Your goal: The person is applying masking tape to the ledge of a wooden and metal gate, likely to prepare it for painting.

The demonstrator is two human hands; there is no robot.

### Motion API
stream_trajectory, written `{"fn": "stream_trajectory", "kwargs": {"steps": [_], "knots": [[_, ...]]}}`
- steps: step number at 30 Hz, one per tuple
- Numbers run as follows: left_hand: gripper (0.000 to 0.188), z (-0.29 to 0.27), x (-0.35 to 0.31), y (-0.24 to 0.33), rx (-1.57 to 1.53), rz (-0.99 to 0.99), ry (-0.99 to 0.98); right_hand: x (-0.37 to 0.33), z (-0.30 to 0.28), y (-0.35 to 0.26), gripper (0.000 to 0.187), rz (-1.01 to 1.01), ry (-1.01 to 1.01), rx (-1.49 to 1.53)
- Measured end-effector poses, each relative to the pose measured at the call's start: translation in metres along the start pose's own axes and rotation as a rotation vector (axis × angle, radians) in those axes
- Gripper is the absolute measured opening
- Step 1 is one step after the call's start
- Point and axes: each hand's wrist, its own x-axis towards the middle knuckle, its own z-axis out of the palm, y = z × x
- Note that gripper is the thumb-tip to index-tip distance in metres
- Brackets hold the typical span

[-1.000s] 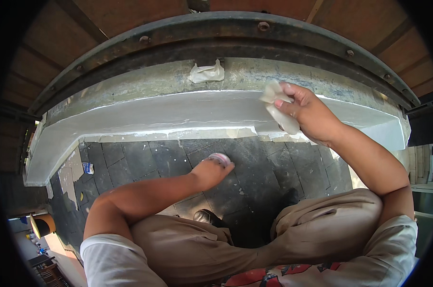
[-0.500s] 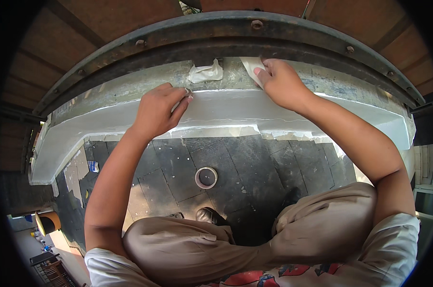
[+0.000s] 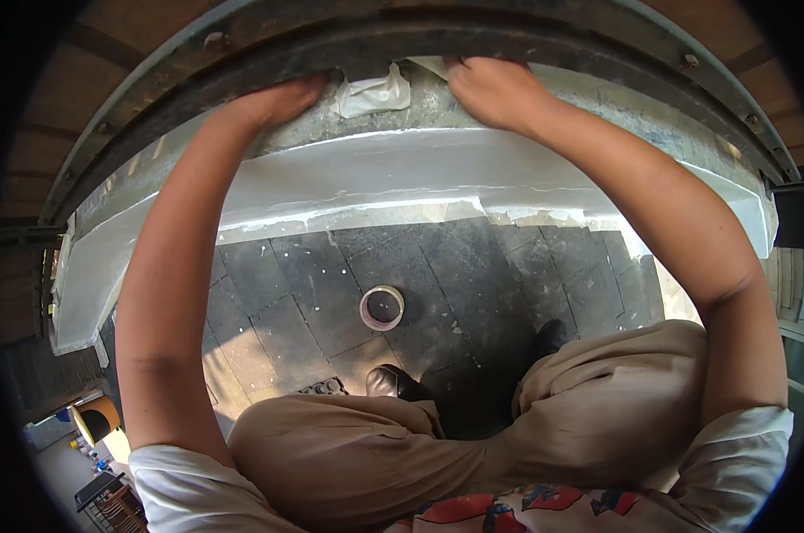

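My left hand [image 3: 288,99] reaches in under a dark metal rail [image 3: 366,44], and the rail hides its fingers. Between my hands, a crumpled pale piece of masking tape [image 3: 373,96] covers the foot of a short metal post on the grey concrete ledge [image 3: 313,133]. To the right of it my right hand [image 3: 495,91] is closed at a pale strip of masking tape [image 3: 431,66]; its fingertips go partly behind the rail. A roll of masking tape [image 3: 394,322] lies flat on the dark tiled floor, in front of my feet.
Below the ledge runs a white-painted band [image 3: 393,164] with a ragged pale edge along the floor tiles [image 3: 419,258]. My shoes [image 3: 389,382] rest on the tiles. An orange and black round object [image 3: 95,419] stands far left.
Both hands have moved forward to the rail. My left hand went from above the white band to under the rail, and its fingers disappeared. The view has shifted slightly.
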Motion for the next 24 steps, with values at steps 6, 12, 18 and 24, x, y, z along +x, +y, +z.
{"fn": "stream_trajectory", "kwargs": {"steps": [6,12,18,24], "knots": [[0.058,0.011,0.036,0.011,0.005,-0.118,0.021,0.019,0.018,0.004,0.038,-0.325,0.186,-0.054],[0.058,0.013,0.037,0.019,-0.081,-0.111,-0.025,0.034,0.005,-0.003,0.044,-0.428,-0.01,-0.365],[0.058,0.007,0.03,0.011,-0.158,-0.127,-0.013,-0.016,-0.023,-0.025,0.06,0.094,-0.058,-0.016],[0.058,0.008,0.024,0.012,-0.228,-0.128,0.007,-0.016,-0.017,0.0,0.077,-0.257,0.022,-0.061]]}}
